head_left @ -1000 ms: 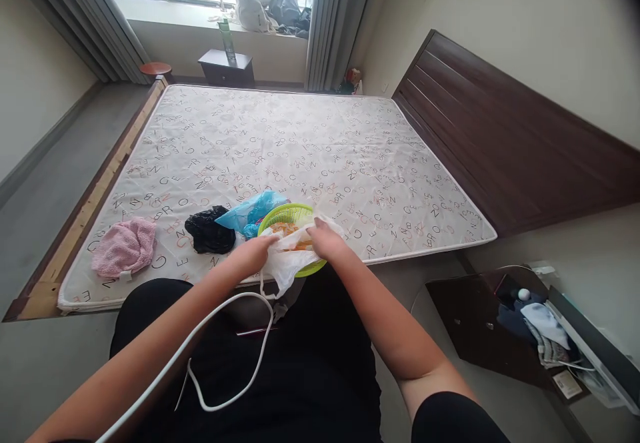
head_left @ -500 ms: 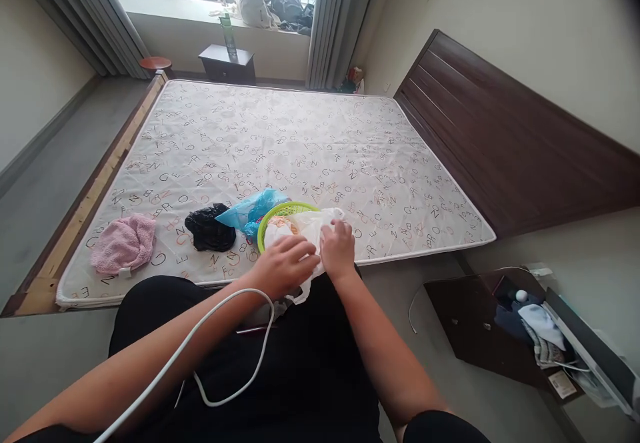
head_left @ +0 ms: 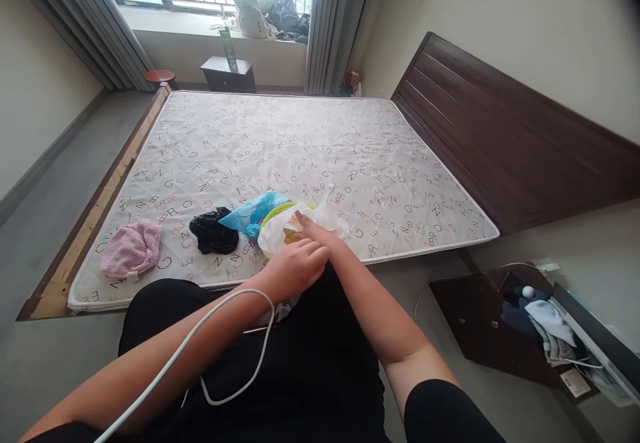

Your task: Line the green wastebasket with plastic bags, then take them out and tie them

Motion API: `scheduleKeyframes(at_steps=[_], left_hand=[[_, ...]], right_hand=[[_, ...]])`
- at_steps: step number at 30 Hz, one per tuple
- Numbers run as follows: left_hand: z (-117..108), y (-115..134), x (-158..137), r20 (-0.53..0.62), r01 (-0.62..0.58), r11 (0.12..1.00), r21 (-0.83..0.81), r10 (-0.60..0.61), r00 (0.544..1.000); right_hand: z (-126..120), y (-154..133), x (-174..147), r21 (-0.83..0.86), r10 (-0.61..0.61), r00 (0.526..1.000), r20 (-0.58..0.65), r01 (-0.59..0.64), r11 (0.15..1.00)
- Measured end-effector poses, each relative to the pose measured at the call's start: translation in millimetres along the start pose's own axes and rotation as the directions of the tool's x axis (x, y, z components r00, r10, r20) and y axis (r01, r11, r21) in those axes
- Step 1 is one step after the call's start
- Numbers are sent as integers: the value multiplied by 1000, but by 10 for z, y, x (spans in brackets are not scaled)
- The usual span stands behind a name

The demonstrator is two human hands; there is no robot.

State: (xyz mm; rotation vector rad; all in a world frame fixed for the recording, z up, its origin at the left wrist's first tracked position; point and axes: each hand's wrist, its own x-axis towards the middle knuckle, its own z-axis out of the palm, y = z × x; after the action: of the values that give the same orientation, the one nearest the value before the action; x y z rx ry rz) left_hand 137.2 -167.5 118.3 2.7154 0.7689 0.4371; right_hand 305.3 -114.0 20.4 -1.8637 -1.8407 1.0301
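White plastic bag (head_left: pixel 271 237) lies over a green basket (head_left: pixel 276 211) on the mattress (head_left: pixel 280 136), just beyond the left hand (head_left: pixel 296 268) and under the right hand (head_left: pixel 316 231). From the left, well apart from the left hand, is a pink cloth (head_left: pixel 131 249); next, nearer to that hand, a crumpled black bag (head_left: pixel 214 229), then a blue bag (head_left: pixel 255 211) beyond the left hand and against the basket's side. White bag and basket come next, with something orange and yellow-green (head_left: pixel 290 236) showing by the right fingers. The bag's spread runs roughly sideways, on past the right hand, where a thin twist of plastic stands up beyond the wrist. The right hand is the nearer one: it reaches leftward across the bag, one finger held out straight; whether its other fingers pinch the plastic cannot be told. The left hand, fingers bent together, crosses in front of the right wrist in this view; its fingertips are hidden, so its grip cannot be told either. Compared with half a second ago, when both hands were side by side at the bag's near edge, the right has swung left over it, and the white plastic now covers more of the basket's rim.
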Motion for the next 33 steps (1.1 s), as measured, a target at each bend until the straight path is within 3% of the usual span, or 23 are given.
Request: scheduleKeyframes(at_steps=[2,4,5,7,12,17,20,24,26,29,31,33], left_hand=[[146,-91,69,200,205,977,61,-213,956],[233,-313,87,299,394,906,158,-424,855],[247,-435,73,324,440,879,185,-477,817],[229,-637,4,340,475,858,195,-513,788],[168,-785,-273,301,538,834,121,-548,781],[400,-795,-574,199,604,795,62,-603,773],[610,-851,-688,166,632,765,-126,-611,774],[765,-1008,-628,99,557,726,-403,-570,815],[775,-1098,-513,36,563,660,-498,-633,773],[738,-1199,-325,37,648,539,-538,-753,657],[696,-1231,-260,61,746,486,-454,-819,571],[649,-1236,-286,82,821,465,-332,-852,516]], right_hand=[[-71,-8,56,-68,1,1000,29,1,998],[-178,22,79,-207,39,999,34,-31,978],[-236,55,75,-281,78,997,18,-70,957],[-331,147,23,-389,156,987,-28,-154,908],[-284,379,-363,-364,105,994,-41,-113,924],[54,597,-847,-189,88,993,-75,-100,977],[204,776,-945,-144,74,991,-110,-90,985],[208,930,-791,-1,55,989,-141,-55,998],[163,918,-645,103,60,978,-199,-40,994],[117,811,-438,249,133,944,-303,-56,967],[113,733,-360,311,201,908,-366,-85,947],[121,685,-354,300,239,879,-412,-117,947]])
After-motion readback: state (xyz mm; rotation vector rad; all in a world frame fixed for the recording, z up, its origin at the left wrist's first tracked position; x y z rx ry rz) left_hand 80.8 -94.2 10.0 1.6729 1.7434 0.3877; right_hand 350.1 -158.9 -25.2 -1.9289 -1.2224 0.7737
